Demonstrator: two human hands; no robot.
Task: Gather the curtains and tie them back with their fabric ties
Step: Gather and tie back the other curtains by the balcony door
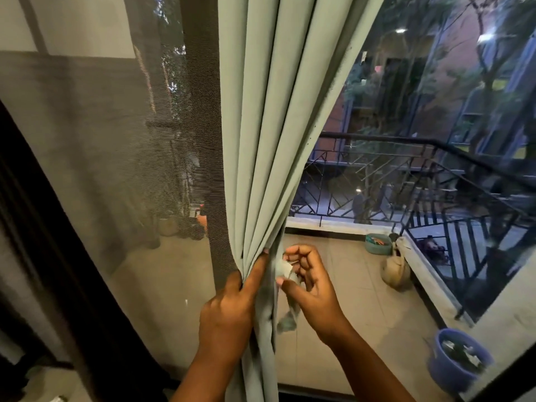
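Curtain [269, 134] is already bunched into tight pleats at about waist height, right in front of the balcony glass, and that's the whole reason the left hand [232, 303] sits where it does: its grip is wrapped around the gathered folds, index finger lying up along the fabric, so the bundle can't fan back out while the other hand works. Right hand [307, 280] is just beside it on the window side, with a closed grip, thumb and fingers pinching a small piece of the same pale green cloth, which I take to be the fabric tie [285, 269]; its loose end dangles below the hand. Holding it that close to the pinch point makes sense, since the tie has to go around exactly where the folds are squeezed. It isn't looped around the curtain yet as far as I can see. To the left hangs a dark mesh screen [130, 155], apart from the gathered bunch. Outside on the balcony floor there's a blue bucket [458, 361] and a small green basket [378, 243].
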